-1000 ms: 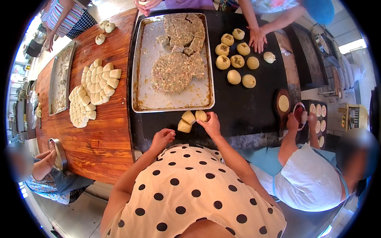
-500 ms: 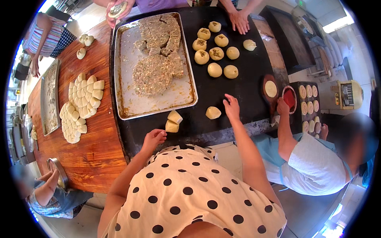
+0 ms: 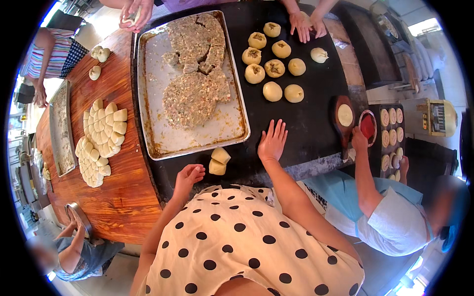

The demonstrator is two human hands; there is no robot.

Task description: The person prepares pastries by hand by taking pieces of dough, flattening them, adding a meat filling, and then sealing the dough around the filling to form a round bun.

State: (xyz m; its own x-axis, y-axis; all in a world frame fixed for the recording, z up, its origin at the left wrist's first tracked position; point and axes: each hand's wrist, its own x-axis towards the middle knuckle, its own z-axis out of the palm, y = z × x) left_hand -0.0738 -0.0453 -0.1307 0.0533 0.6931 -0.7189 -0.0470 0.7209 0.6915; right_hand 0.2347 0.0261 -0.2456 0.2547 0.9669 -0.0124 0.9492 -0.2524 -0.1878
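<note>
Two dough pieces (image 3: pixel 218 162) lie just right of the nearer left hand (image 3: pixel 190 177), fingers loosely curled, seemingly empty, while the right hand's (image 3: pixel 272 145) fingers extend palm-down, anything beneath hidden.

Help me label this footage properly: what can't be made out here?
- Head view: anything beneath the right hand; its back covers the spot.
- Head view: the palm of the left hand; its own back and curled fingers hide it.
- Head view: the person in lilac, mostly cut off by the upper edge.
- Head view: the face of the co-worker in the light-blue apron, blurred.
</note>
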